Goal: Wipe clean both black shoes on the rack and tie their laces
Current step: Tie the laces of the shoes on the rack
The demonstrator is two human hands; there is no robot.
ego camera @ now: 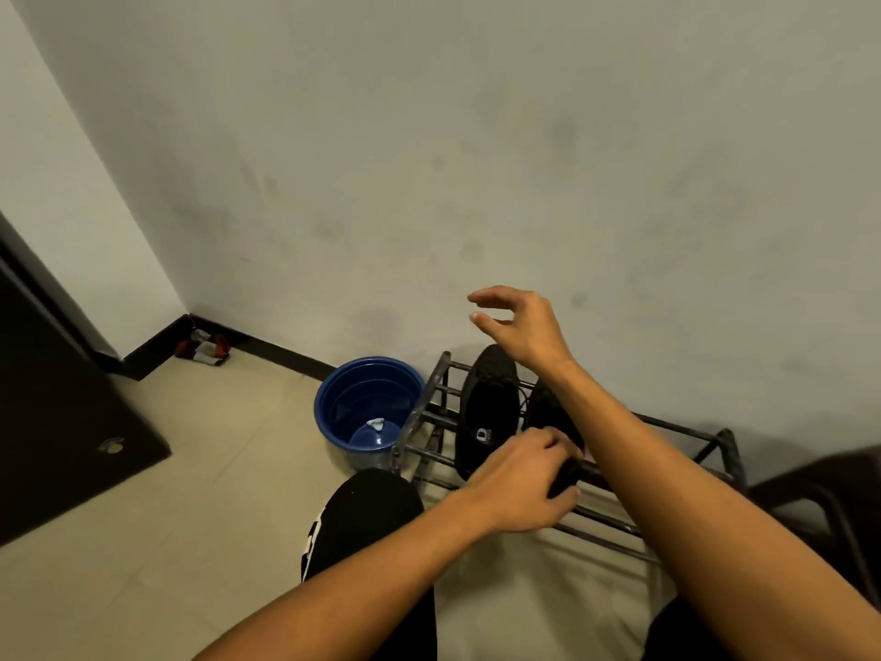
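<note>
Two black shoes lie side by side on the top bars of a dark metal rack [429, 388], toes toward the wall. The left shoe [488, 407] is in full view, with a white mark on its insole. My right forearm crosses over the right shoe [553, 417] and hides much of it. My left hand [527, 481] grips the heel end of the right shoe, fingers curled over it. My right hand [519, 326] hovers above the shoes' toes, fingers loosely spread and holding nothing. A thin lace runs between the shoes.
A blue bucket [333, 398] with a light blue cloth [375, 424] inside stands on the tiled floor left of the rack. A dark door [57, 398] is at far left. Small red-and-grey objects [202, 348] lie in the corner. My knees are below the rack.
</note>
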